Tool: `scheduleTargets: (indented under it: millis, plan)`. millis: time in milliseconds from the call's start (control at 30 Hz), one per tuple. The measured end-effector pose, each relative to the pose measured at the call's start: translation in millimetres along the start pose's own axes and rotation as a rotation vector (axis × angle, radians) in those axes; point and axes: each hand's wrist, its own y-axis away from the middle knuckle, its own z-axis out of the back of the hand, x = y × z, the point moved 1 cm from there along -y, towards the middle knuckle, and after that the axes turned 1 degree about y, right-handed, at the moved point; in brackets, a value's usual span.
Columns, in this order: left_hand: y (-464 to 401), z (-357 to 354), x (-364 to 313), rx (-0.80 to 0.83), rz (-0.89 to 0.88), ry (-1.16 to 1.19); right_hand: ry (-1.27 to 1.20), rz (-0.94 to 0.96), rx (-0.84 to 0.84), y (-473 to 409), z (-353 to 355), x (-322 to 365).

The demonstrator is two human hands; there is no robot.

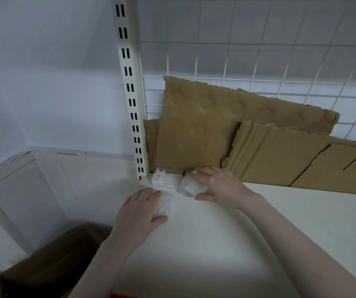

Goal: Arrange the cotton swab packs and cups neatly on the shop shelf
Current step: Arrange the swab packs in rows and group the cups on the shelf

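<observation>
Shelf: where it meets the slotted upright point(132, 108), the white shelf point(248, 233) runs smooth and bare toward the viewer, its far left corner holding the goods.
Room: a pale wall on the left, a white panelled door point(22, 196) below it, a wire grid point(258, 67) behind the shelf.
Left hand: the left hand point(140, 209) lies over the near swab pack point(164, 204), fingers fairly straight along its left side, thumb hooked round its near end.
Right hand: the right hand point(218, 183) covers the right swab pack point(191, 186), fingers along its top, thumb at its near edge.
Third pack: the corner swab pack point(166, 178) sits against the upright's foot, touching nothing but the shelf as far as can be seen.
Hard to tell: the packs are blurred and glaring white; their print and contents are not readable.
Cut off: an orange strip point(125, 295) at the bottom edge.
Around: torn cardboard sheets point(205, 125) lean on the grid behind the packs; a brown carton point(50, 261) stands low on the left.
</observation>
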Motion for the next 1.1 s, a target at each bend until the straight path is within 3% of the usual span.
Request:
scheduleTargets:
  millis: [133, 400, 733, 1100]
  plan:
    - [-2.2, 4.7, 3.5, 0.002, 0.022, 0.012, -0.003, 0.002, -0.015, 3.9, 8.3, -4.5]
    - [-14.4, 16.2, -2.1, 0.127, 0.032, 0.153, -0.294, 0.008, 0.175, -14.1, 16.8, -13.7]
    - [-13.7, 20.3, -9.2, 0.135, 0.058, 0.192, -0.272, -0.117, 0.075, -1.5, 15.0, -5.8]
    - [10.2, 35.4, -39.7, 0.178, 0.029, 0.19, -0.271, -0.362, 0.003, 100.2, 22.9, -8.4]
